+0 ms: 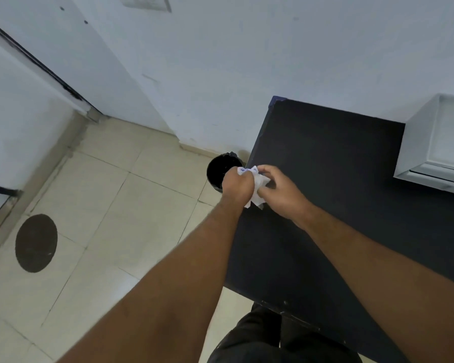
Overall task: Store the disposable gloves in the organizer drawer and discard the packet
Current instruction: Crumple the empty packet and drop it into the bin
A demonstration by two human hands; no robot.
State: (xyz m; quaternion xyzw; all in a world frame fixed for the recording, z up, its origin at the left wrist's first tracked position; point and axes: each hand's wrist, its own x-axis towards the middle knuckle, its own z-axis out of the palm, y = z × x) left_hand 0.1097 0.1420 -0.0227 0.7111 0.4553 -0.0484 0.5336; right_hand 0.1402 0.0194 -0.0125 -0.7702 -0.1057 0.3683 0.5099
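Holding a crumpled white packet (257,188) with small purple marks, right at the left edge of the dark desk (338,195). Squeezed between both hands, up in the air, touching nothing else. Left hand (237,186) curled into a fist, fingers (243,176) closed tight on the left side of the packet. Right hand (279,192) just beside it, fingers (262,170) pinching the top and right side of the packet. Both bare arms reaching forward from the bottom of the view.

Sitting on the floor just left of the desk, right behind the left hand: a small round black bin (222,167) with a black liner, partly hidden by the fist. Packet close to the bin's mouth but not inside it.

Standing at the far right end of the desk, well apart from the hands: a white organizer drawer (430,148), only partly in view. Cannot tell if anything is inside it.

Lying left of the desk: pale floor tiles (110,205) with a dark round spot (36,243) far out to the left. Rising behind the desk: a plain white wall (273,48). Showing under the near desk edge: dark trousers (268,341).
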